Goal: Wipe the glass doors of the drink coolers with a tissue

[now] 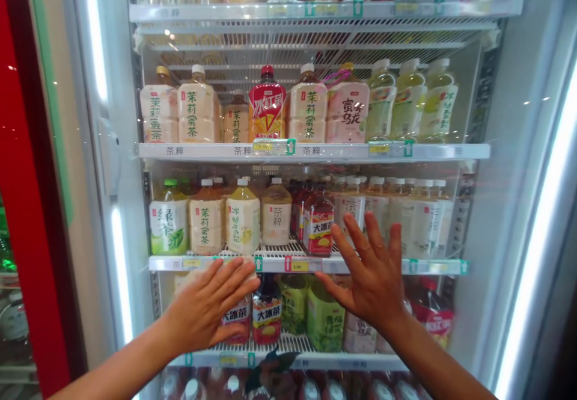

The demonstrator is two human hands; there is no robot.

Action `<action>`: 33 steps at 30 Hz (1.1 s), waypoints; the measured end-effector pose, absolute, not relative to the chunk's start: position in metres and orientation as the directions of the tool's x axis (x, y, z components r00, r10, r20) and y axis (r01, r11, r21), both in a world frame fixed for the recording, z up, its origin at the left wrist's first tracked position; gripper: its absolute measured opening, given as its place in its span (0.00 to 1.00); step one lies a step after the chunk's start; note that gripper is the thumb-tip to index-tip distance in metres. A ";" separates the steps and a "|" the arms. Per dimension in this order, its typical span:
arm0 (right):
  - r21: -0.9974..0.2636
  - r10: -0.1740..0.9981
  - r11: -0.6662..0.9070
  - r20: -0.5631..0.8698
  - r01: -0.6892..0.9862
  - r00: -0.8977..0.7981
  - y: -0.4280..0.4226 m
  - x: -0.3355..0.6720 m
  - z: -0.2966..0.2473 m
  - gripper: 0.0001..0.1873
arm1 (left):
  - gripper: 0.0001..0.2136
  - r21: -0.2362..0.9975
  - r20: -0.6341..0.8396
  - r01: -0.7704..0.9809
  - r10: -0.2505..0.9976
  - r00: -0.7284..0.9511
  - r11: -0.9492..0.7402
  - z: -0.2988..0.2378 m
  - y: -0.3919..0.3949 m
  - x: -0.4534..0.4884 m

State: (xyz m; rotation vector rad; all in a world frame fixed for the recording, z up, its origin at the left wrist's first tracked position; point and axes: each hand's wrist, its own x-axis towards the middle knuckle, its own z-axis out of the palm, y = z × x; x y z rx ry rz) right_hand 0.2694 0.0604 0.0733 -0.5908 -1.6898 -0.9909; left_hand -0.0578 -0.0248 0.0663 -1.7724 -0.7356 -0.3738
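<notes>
Both my hands are raised, palms forward, in front of a drinks fridge whose glass door (496,165) shows reflections. My left hand (210,307) lies with fingers stretched together, over a red iced-tea bottle (237,322) on the lower shelf. My right hand (372,273) is spread wide before a green bottle (324,319) and the shelf edge (297,263). Neither hand holds anything. Whether the palms touch the glass I cannot tell.
Wire shelves carry rows of tea bottles: cream-labelled jasmine tea (198,108), a red bottle (267,108), pale green bottles (408,102), small red cans (318,228). A red panel (27,207) stands at the left. Bright light strips (541,237) run down the door frame.
</notes>
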 end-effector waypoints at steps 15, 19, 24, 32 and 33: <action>0.341 -0.078 0.527 0.931 0.778 -0.356 0.060 0.270 0.072 0.46 | 0.43 -0.618 0.719 0.768 0.276 0.638 -0.167 0.070 -0.018 -0.055; 0.340 -0.085 0.528 0.933 0.778 -0.350 0.059 0.270 0.072 0.47 | 0.42 -0.364 0.903 0.926 0.206 0.377 -0.101 0.098 -0.013 -0.049; 0.329 -0.063 0.517 0.935 0.790 -0.348 0.057 0.270 0.073 0.49 | 0.48 -0.585 0.739 0.796 0.300 0.603 -0.157 0.019 -0.019 -0.032; 0.331 -0.074 0.521 0.936 0.787 -0.345 0.057 0.269 0.073 0.48 | 0.46 -0.454 0.856 0.887 0.235 0.460 -0.083 0.084 -0.005 0.003; 0.328 -0.072 0.521 0.937 0.788 -0.343 0.057 0.269 0.073 0.48 | 0.47 -0.478 0.841 0.874 0.242 0.483 -0.084 0.074 -0.006 0.005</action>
